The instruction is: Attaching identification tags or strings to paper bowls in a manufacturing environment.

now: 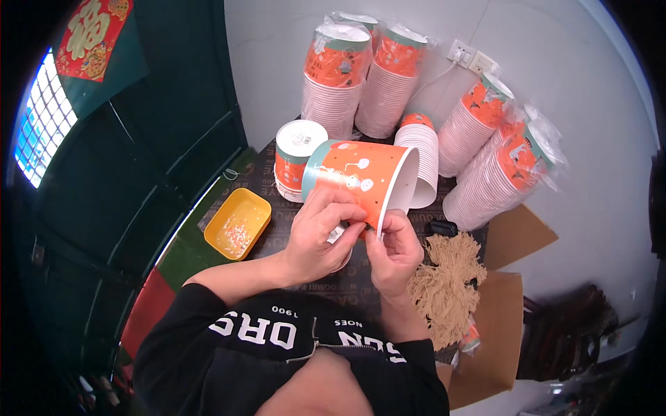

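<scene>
Bucket rim (393, 182) between both grips (316, 239) (394, 256)

Open room lies on the dark bench (281, 232) between the yellow tray (248, 202) and the left hand (316, 232); a hand could pass there, though the left forearm bars its near end. The short cup stack (300, 140) closes its far end. Straight ahead, the tilted orange cup (357, 166) blocks the middle, with the leaning cup stack (421, 166) just behind and tall wrapped stacks (337, 97) beyond. Between the leaning stack and the right-hand wrapped stacks (489, 184) runs only a narrow slot. Right of the right hand (394, 255), the black object (442, 227), tan strings (447, 277) and cardboard box (501, 326) obstruct sideways travel.
</scene>
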Demonstrator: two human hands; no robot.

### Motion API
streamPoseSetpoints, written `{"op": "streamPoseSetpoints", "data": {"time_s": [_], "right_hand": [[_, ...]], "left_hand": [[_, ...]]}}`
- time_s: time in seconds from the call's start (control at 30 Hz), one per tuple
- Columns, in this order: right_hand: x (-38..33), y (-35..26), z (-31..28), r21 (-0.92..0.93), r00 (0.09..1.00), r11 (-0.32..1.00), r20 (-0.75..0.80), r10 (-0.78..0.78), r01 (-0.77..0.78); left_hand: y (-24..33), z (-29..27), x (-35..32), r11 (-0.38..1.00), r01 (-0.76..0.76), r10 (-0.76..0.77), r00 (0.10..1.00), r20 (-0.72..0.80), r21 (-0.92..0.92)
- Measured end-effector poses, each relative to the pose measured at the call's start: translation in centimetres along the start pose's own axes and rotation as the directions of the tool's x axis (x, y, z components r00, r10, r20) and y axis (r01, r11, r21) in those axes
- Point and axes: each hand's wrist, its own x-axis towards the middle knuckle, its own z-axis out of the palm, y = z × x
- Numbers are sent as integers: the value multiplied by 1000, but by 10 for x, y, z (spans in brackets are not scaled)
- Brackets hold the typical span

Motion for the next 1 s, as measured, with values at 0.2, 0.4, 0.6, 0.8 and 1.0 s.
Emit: {"op": "streamPoseSetpoints", "data": {"time_s": [0.2,0.4,0.6,0.8,1.0], "right_hand": [[2,-5,3,-344,979,917,62,-192,202],[4,-9,9,-485,946,813,123,-301,322],[2,-10,13,-505,934,785,183,-308,358],[10,-2,4,-581,920,714,264,-291,392],[16,-3,-13,-624,825,554,507,-249,551]], "left_hand": [[-3,0,2,999,-38,38,998,-45,-11],[-8,1,-2,992,-113,117,990,-81,56],[-12,-2,-6,959,-214,233,969,-85,185],[-31,-28,-18,993,23,-21,1000,-20,116],[-106,-78,-65,794,426,-375,905,-201,434]]}}
